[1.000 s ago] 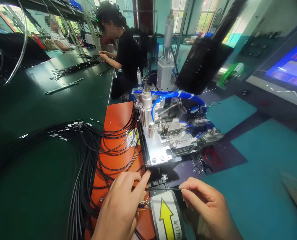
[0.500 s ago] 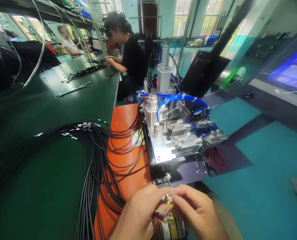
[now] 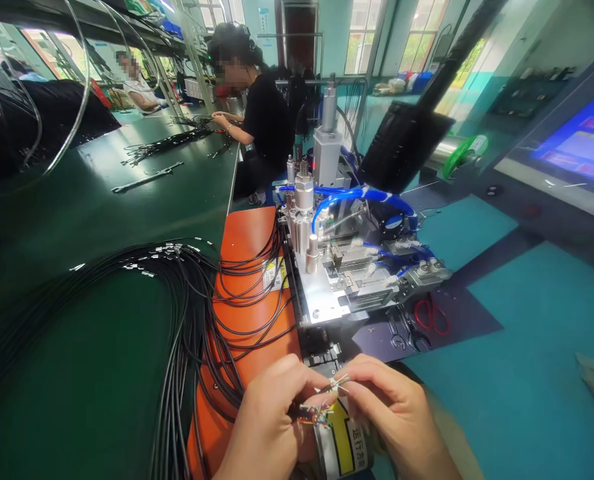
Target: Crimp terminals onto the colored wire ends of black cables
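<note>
At the bottom centre my left hand is closed round several black cables, whose stripped coloured wire ends stick out past the fingers. Between its thumb and forefinger one cable end is pinched, its thin wires fanning out. My right hand meets it there, thumb and forefinger closed on those wires. Below the hands is a machine part with a yellow arrow label. A large bundle of black cables lies to the left, running over an orange panel.
Ahead stands a metal machine with blue air tubes. Red-handled scissors and wrenches lie right of it. A lit screen is at the far right. A co-worker handles cables at the green table.
My fingers have shifted slightly, and the pinched wires now show spread between my fingertips. The wire ends in my left hand have moved a little up and left.
</note>
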`<action>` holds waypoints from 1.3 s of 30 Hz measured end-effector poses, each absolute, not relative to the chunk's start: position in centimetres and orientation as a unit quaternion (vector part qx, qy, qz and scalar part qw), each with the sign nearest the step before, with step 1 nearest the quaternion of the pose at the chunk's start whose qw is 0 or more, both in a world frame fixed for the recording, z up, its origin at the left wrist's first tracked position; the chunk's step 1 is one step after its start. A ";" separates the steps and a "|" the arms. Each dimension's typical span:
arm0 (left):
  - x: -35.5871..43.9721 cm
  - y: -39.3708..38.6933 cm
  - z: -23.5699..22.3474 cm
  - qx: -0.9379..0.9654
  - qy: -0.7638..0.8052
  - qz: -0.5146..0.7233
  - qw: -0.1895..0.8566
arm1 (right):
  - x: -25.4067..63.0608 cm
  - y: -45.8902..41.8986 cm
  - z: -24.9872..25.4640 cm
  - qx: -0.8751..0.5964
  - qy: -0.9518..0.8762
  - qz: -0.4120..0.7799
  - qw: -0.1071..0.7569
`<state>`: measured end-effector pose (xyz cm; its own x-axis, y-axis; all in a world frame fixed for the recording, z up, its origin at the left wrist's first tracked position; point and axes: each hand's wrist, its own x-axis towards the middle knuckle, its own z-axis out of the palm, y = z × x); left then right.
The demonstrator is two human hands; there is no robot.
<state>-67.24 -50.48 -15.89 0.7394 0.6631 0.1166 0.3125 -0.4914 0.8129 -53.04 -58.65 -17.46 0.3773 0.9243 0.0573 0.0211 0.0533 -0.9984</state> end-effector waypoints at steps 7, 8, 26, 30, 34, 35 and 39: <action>-66.9 -50.8 -15.5 0.848 0.287 0.219 0.388 | -52.8 -58.6 -16.9 -0.587 -0.387 0.432 0.565; -66.9 -51.0 -15.3 0.850 0.292 0.219 0.380 | -52.8 -58.6 -16.7 -0.588 -0.371 0.451 0.560; -66.8 -50.6 -14.7 0.787 0.362 0.191 0.463 | -54.6 -58.6 -17.7 -0.624 -0.586 0.177 0.486; -66.7 -50.8 -15.0 0.783 0.356 0.205 0.467 | -54.0 -58.1 -16.5 -0.635 -0.541 0.259 0.487; -66.7 -50.8 -15.4 0.791 0.341 0.202 0.467 | -54.0 -57.8 -16.3 -0.627 -0.513 0.296 0.506; -66.7 -50.8 -15.4 0.791 0.338 0.199 0.470 | -54.0 -57.8 -16.4 -0.627 -0.509 0.302 0.506; -66.8 -50.8 -15.2 0.788 0.332 0.186 0.483 | -54.1 -57.8 -16.8 -0.635 -0.491 0.314 0.506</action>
